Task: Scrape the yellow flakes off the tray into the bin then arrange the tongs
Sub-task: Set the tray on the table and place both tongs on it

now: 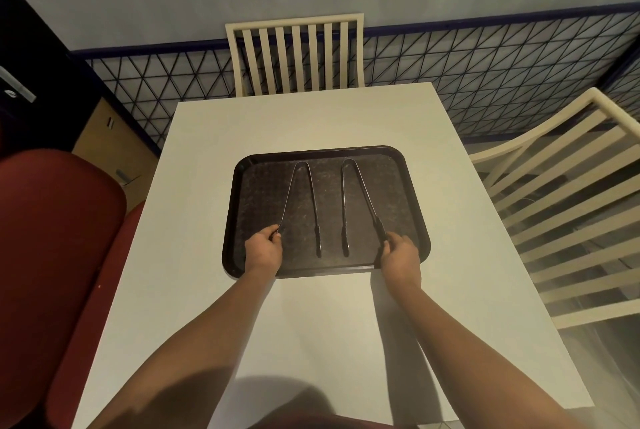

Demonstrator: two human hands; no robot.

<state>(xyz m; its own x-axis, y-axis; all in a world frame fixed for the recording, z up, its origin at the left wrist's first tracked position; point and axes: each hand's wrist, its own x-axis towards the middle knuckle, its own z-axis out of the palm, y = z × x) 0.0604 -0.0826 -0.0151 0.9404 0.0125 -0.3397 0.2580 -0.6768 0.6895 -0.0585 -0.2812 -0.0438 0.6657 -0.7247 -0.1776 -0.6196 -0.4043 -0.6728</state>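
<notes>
1. Left hand (pixel 264 250) covers the outer tip of the left tongs (pixel 300 204), at 7 o'clock on the tray (pixel 231 221).
2. Right hand (pixel 400 254) hides the right tongs' (pixel 360 202) outer tip, 5 o'clock.
3. Red chair (pixel 52 255) cut off at 9 o'clock.

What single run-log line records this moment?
stage: arranging tongs | left hand: pinches left tongs | right hand: pinches right tongs | both on tray, side by side

Two bare forearms, no sleeves, no jewellery
</notes>
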